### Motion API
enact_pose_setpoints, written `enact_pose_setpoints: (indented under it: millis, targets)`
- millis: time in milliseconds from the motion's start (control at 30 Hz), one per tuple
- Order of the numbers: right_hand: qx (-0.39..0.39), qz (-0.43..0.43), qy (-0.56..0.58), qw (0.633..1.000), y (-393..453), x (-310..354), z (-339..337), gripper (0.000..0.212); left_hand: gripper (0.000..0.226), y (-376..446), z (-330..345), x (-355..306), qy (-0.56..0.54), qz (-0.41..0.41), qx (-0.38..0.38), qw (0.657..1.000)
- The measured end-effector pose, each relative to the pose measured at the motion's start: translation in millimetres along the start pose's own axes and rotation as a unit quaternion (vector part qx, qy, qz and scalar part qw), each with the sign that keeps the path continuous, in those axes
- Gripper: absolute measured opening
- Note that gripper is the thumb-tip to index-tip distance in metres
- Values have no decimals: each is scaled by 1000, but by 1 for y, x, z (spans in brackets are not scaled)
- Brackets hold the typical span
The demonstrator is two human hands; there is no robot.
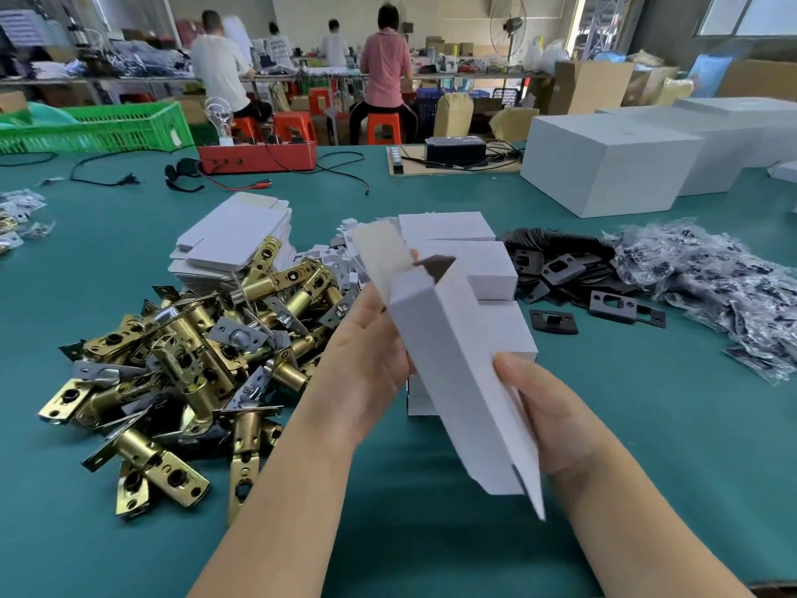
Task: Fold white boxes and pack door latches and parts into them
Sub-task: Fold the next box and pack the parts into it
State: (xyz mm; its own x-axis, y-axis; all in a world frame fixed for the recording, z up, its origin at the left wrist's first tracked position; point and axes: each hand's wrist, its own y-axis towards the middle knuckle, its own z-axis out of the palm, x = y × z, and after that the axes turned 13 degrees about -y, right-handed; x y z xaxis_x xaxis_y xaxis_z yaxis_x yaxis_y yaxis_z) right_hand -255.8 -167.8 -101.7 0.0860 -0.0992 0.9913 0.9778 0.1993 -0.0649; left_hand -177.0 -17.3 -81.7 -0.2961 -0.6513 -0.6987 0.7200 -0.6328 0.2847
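I hold a long white box (453, 364) tilted over the green table, its far end open with a flap (381, 256) sticking up. My left hand (366, 356) grips its left side near the open end. My right hand (547, 416) grips the near end, thumb on top. A heap of brass door latches (181, 360) lies to the left. Flat white box blanks (235, 239) are stacked behind the latches. Folded white boxes (470, 261) are stacked behind the held one. Black strike plates (578, 278) lie to the right.
Clear bags of small parts (711, 287) spread at the right. Big white cartons (612, 161) stand at the back right. A red tester box (258, 157) with cables and a green crate (99, 127) sit at the far edge. Several people sit at benches beyond.
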Motion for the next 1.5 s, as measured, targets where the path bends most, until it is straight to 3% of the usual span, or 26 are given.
enact_pose_setpoints:
  millis: [33,100,167,333,433,533,667,867,1033,1133,1233,1300,1500]
  targets:
    - [-17,-25,15,999,-2,0,-3,68,37,1,-1,0,6,3,3,1000]
    - [-58,-50,29,997,-4,-1,-6,73,85,0,3,-3,-19,11,-22,1000]
    - [-78,-68,2,995,0,-1,-4,76,104,-1,-2,-4,-31,44,-42,998]
    - [-72,-70,-65,993,-5,0,6,39,82,-3,-4,-4,44,106,-68,991]
    - [-77,-115,-116,983,-3,-4,13,56,45,-1,-7,-5,108,92,-80,987]
    - [-113,-173,-132,969,-2,-7,16,72,46,-2,-7,-2,139,102,-73,982]
    - [-141,-188,-141,962,-3,-6,15,65,12,-2,1,4,189,96,-103,972]
    - [-220,-187,-102,952,-2,-4,15,26,58,-7,4,3,254,72,-75,962]
    - [-204,-177,-70,960,-3,-1,12,18,25,-4,2,6,246,87,-66,963]
    - [-191,-179,-59,963,-6,1,8,16,40,-2,1,5,175,57,-62,981]
    - [-185,-183,-52,964,-8,3,5,17,29,-1,1,2,142,-26,-79,986]
    - [-170,-183,-43,967,-9,4,5,18,27,0,-2,0,130,-39,-80,987]
    - [-122,-182,-47,975,-9,4,7,21,59,-5,-12,-11,149,-62,4,987]
